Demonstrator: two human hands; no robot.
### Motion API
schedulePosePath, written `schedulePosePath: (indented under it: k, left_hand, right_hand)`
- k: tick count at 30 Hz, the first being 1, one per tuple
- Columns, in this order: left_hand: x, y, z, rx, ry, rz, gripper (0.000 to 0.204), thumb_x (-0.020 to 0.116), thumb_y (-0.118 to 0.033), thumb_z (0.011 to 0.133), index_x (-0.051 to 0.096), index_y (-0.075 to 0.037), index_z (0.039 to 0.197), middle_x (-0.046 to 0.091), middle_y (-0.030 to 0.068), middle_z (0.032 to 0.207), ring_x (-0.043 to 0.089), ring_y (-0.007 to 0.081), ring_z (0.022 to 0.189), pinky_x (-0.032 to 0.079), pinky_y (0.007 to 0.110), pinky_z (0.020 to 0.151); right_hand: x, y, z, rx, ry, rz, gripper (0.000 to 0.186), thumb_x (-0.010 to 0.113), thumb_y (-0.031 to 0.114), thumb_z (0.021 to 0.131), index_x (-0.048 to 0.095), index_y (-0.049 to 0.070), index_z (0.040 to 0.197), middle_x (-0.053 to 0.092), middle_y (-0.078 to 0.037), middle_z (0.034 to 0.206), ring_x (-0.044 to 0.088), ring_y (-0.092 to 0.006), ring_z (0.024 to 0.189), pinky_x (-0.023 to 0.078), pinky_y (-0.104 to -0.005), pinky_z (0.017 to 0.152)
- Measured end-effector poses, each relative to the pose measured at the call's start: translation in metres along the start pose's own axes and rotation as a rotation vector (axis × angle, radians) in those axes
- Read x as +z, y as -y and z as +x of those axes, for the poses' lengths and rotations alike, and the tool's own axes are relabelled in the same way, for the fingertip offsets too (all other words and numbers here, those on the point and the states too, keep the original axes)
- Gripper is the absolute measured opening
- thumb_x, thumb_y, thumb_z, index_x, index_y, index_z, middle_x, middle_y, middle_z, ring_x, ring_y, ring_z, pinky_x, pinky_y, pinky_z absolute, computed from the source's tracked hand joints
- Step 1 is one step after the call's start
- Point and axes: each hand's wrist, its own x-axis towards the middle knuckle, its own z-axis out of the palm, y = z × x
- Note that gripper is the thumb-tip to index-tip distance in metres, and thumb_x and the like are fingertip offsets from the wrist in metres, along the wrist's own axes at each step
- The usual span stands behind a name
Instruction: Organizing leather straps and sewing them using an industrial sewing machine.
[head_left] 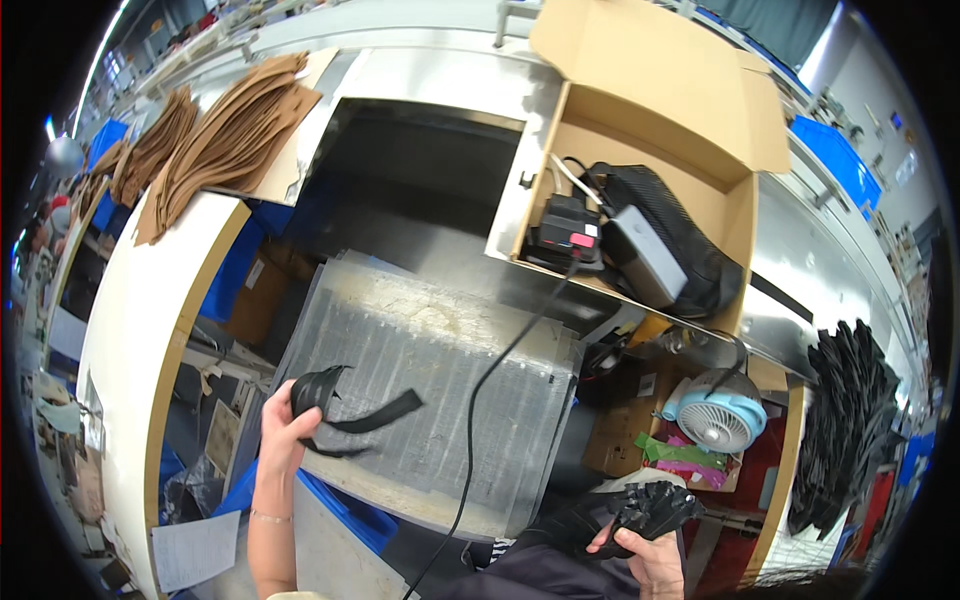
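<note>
My left hand (pixel 285 425) grips a few black strips (pixel 385 410), their loose ends curling out over the left part of a scuffed translucent grey board (pixel 400 330). Low on the right, beside my dark-clad lap, my right hand (pixel 645 555) is closed on a crumpled black bundle (pixel 655 508). A black cable (pixel 472 420) runs down across the board from devices in an open cardboard box (pixel 640 100).
Brown strips (pixel 220 140) lie piled at the upper left, black strips (pixel 845 420) at the right. A light-blue fan (pixel 718 418) stands below the box, among cartons. A white-topped counter (pixel 125 350) borders the left side; blue bins (pixel 835 160) show behind.
</note>
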Motion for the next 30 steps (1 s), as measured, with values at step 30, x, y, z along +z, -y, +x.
schedulePosePath:
  k: [30]
  left_hand:
    - [0.439, -0.021, -0.281, -0.063, 1.484, 0.122, 0.023, 0.061, 0.001, 0.083, 0.045, 0.003, 0.098, 0.062, 0.0088, 0.081, 0.058, 0.0092, 0.055, 0.045, 0.020, 0.046]
  right_hand:
    - [-0.159, 0.027, -0.199, -0.746, -0.606, 0.441, 0.019, 0.057, 0.002, 0.086, 0.057, 0.001, 0.105, 0.061, -0.004, 0.098, 0.056, -0.0105, 0.091, 0.046, -0.0256, 0.081]
